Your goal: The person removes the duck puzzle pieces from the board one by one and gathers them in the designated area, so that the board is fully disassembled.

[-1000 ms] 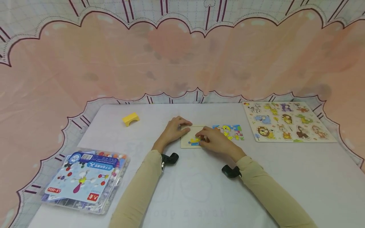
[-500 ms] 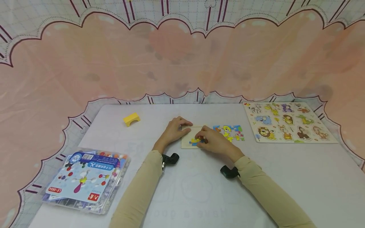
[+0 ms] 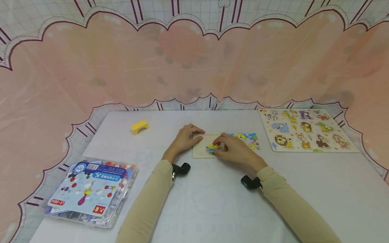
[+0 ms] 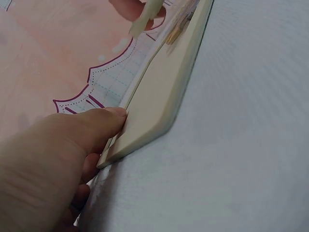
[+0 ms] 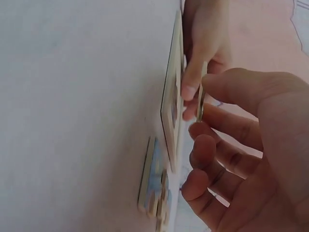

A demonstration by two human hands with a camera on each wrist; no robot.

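Note:
A small jigsaw piece [image 3: 211, 147], yellow and blue on its face, is pinched between the thumb and fingers of my right hand [image 3: 232, 148]. In the right wrist view the piece [image 5: 201, 104] appears edge-on, raised off the pale wooden puzzle tray [image 5: 167, 106]. My left hand [image 3: 184, 139] grips the tray's left end, thumb on top of the rim and fingers along the outer edge, as the left wrist view shows. The tray [image 4: 149, 96] lies flat with mostly bare wood; a coloured patch shows farther along it. Joined jigsaw pieces [image 3: 253, 137] lie right of the tray, partly behind my right hand.
At the back right lies an animal puzzle board [image 3: 307, 130]. A yellow arch block [image 3: 139, 127] stands at the back left. Front left, a clear plastic case [image 3: 91, 192] with a molecule-picture card sits on the white table [image 3: 194, 209].
My right hand has lifted the yellow and blue piece off the tray's near part and shifted slightly right with it. My left hand has stayed at the tray's left end.

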